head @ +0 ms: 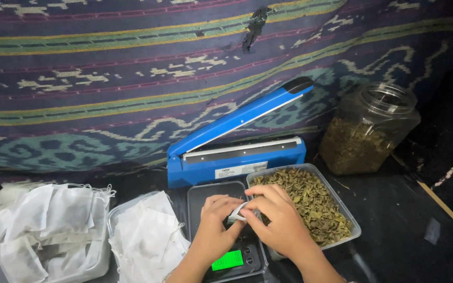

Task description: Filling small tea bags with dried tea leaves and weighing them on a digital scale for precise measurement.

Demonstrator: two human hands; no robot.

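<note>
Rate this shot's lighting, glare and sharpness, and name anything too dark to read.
Head view: even, soft light on both hands, left hand, right hand, and the white tea bag; wide-angle bending curves the patterned cloth; the scale's green display glows too bright to read; the right floor falls into shadow; the plastic jar shows mild glare.

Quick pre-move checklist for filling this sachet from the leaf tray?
1. Sachet held by both hands, left hand and right hand: ok.
2. Sachet mouth open: cannot tell, fingers cover it.
3. Leaf tray within reach, beside the right hand, leaves in it: ok.
4. Scale on, green display lit: ok.
5. Scale pan free of load: cannot tell, hands over it.
6. Sealer arm raised: ok.
</note>
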